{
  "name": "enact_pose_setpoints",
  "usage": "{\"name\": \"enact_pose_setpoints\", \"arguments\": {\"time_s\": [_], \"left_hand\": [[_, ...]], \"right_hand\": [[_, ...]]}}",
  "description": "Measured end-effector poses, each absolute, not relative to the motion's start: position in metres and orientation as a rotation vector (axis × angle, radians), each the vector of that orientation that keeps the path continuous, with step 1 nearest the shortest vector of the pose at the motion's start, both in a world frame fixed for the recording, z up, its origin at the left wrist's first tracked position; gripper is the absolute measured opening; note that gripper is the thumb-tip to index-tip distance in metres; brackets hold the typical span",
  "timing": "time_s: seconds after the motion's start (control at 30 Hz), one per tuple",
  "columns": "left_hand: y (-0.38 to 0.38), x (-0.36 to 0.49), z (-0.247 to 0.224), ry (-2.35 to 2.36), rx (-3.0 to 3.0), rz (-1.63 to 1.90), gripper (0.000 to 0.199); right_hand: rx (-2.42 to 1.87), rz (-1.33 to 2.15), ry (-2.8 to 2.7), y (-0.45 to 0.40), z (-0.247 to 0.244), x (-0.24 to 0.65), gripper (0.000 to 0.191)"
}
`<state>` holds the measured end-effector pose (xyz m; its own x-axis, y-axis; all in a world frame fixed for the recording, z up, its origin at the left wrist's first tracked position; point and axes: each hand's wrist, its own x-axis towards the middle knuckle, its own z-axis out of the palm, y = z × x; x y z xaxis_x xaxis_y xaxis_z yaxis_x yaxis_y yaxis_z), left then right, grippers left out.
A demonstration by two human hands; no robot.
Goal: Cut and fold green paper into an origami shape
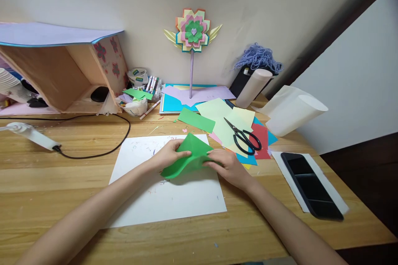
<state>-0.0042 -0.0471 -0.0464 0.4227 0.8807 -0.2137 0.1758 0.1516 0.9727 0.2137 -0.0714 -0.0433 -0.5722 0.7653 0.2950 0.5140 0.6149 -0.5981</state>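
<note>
A sheet of green paper [193, 147] is held between my two hands, its near edge curling upward. My left hand [170, 154] grips the left side with the thumb on top and the fingers partly hidden behind. At the right corner, my right hand [228, 165] pinches the paper between thumb and fingers. Below lies a white sheet [192, 198] with small coloured marks. A strip of green paper [197, 120] rests just beyond, beside black-handled scissors [245, 137] on pale yellow sheets [214, 118].
A paper flower [193, 33] on a purple stem stands against the wall. To the left are a cardboard box [74, 70], a glue gun [34, 134] with a black cord, and markers [152, 84]. A phone [311, 184] and a paper roll [295, 112] lie right.
</note>
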Motion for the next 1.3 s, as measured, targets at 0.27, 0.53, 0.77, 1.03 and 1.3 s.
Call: {"name": "enact_pose_setpoints", "arguments": {"time_s": [0.27,0.53,0.77,1.03,1.3], "left_hand": [[-0.058,0.002,-0.040,0.871,1.105,0.637,0.034],[-0.061,0.009,-0.033,0.978,1.273,0.724,0.034],[-0.067,0.015,-0.027,1.202,1.661,0.757,0.024],[-0.068,0.016,-0.030,1.286,1.761,0.717,0.032],[-0.070,0.017,-0.029,1.334,1.768,0.736,0.037]], "right_hand": [[-1.330,0.632,-1.940,-0.065,-0.051,0.213,0.023],[-1.360,0.825,-1.968,-0.066,-0.046,0.212,0.032],[-1.281,0.607,-2.063,-0.073,-0.039,0.203,0.031],[-1.243,0.586,-2.033,-0.076,-0.036,0.200,0.029],[-1.282,0.839,-1.796,-0.080,-0.039,0.197,0.021]]}}
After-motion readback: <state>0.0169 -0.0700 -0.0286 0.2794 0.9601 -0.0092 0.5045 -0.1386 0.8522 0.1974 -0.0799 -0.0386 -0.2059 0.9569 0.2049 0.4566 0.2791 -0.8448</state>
